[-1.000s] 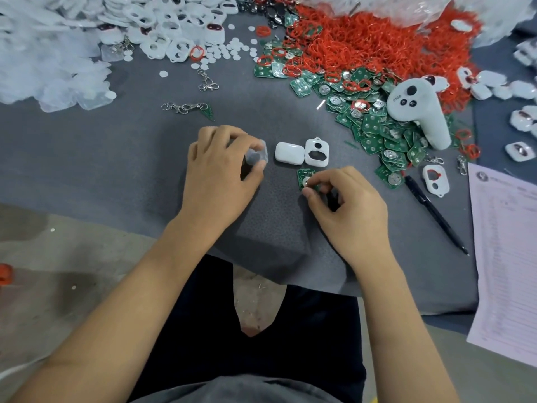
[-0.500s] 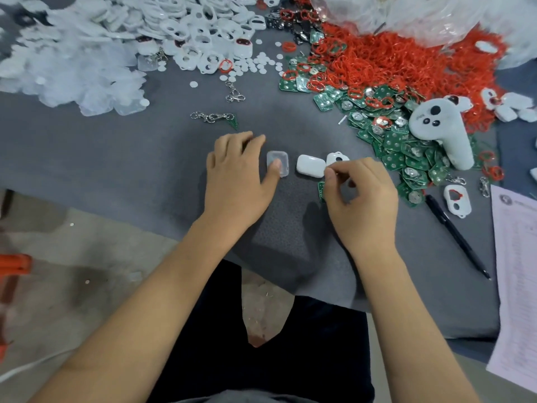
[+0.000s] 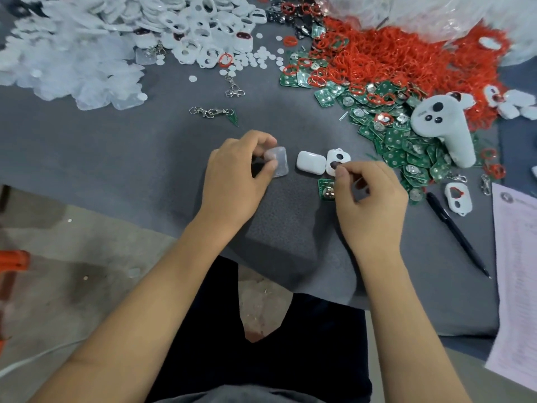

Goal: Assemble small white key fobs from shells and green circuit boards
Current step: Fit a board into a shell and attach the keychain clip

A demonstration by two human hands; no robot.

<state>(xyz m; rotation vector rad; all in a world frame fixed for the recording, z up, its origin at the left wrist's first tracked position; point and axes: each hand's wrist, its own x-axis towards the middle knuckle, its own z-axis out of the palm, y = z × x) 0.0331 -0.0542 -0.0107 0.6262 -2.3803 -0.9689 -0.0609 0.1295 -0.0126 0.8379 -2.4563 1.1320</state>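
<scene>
**Now both hands work at the middle of the grey worktop**

Centrally in the frame, the left hand (image 3: 232, 178) pinches a small translucent cover (image 3: 276, 162) between thumb and fingers, so its grip is closed on that piece. Just right of it a plain white shell (image 3: 310, 162) lies flat on the grey worktop (image 3: 116, 146), and touching its right side lies a white shell with cut-outs (image 3: 337, 159). The right hand (image 3: 369, 205) sits just below and right of that second shell, its fingers curled and thumb and forefinger brought together over the shell's lower edge; whether they actually hold anything there I cannot tell. A green circuit board (image 3: 325, 189) with a round metal contact lies on the worktop against the left side of the right hand, just below the two shells.

At upper left lies a broad heap of translucent covers (image 3: 66, 62), with a heap of white cut-out shells (image 3: 197, 27) beside it toward the top centre. Small white discs (image 3: 261, 58) are scattered below that heap. At upper right spreads a pile of red rings (image 3: 401, 56), and below it a pile of green circuit boards (image 3: 398, 135). A white handheld controller (image 3: 444, 129) rests on those boards. A keychain clasp (image 3: 210, 112) lies above the left hand. At right, a black pen (image 3: 456, 231) lies diagonally, with a printed paper sheet (image 3: 517, 271) at the frame's right edge.
</scene>
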